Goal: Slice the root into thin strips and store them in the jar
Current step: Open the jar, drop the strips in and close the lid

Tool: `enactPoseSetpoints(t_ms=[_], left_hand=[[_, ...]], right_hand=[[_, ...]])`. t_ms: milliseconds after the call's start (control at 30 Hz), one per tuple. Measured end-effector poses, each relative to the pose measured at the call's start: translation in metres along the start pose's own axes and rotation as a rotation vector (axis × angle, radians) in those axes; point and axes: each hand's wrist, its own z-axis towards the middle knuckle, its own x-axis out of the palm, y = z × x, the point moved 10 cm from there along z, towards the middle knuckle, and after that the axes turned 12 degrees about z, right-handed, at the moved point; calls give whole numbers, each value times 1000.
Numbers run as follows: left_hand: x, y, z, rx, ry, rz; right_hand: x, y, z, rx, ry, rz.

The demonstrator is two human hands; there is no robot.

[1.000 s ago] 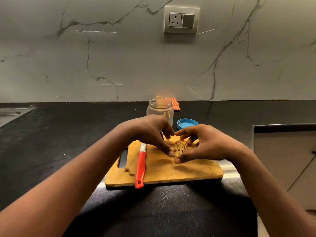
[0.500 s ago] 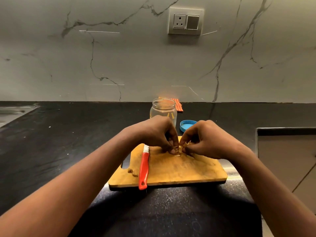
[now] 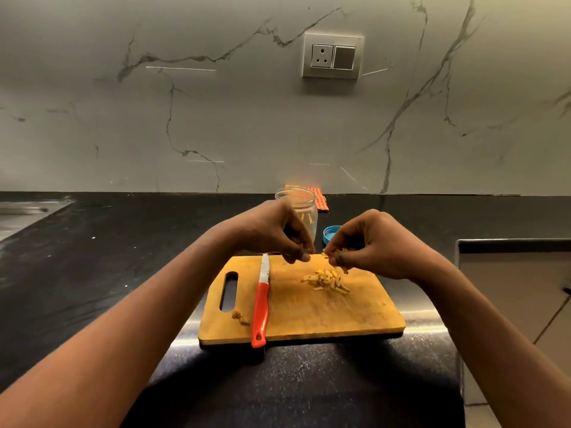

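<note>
**Strips below my raised hands**

I see both hands lifted above the far edge of the board [image 3: 309,313], fingertips nearly meeting. My right hand [image 3: 375,247] pinches a few strips between thumb and curled fingers; some stick out at its tips. My left hand [image 3: 272,234] has thumb and fingers drawn together, but I cannot tell whether anything is caught in them.

The pile of strips [image 3: 327,281] lies on the board just below and slightly nearer me than the right hand, apart from both hands. The jar [image 3: 304,211] stands open behind the left hand, partly hidden by it, with a few strips showing inside. Its lid [image 3: 329,234] lies on the counter beside it, behind the right hand. The knife [image 3: 260,307] rests on the board left of the pile, with a root scrap [image 3: 239,316] just beside its handle.
</note>
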Motion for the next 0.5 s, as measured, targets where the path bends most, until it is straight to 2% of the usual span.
enactPoseSetpoints(t_ms=[200, 367, 500], left_hand=[[-45, 10, -4, -46, -189, -147], [-101, 20, 5, -136, -367, -109], [-115, 29, 22, -274, -325, -6]], right_hand=[[-26, 17, 30, -25, -2, 74], [-51, 39, 78, -53, -56, 116], [-49, 37, 118, 15, -65, 41]])
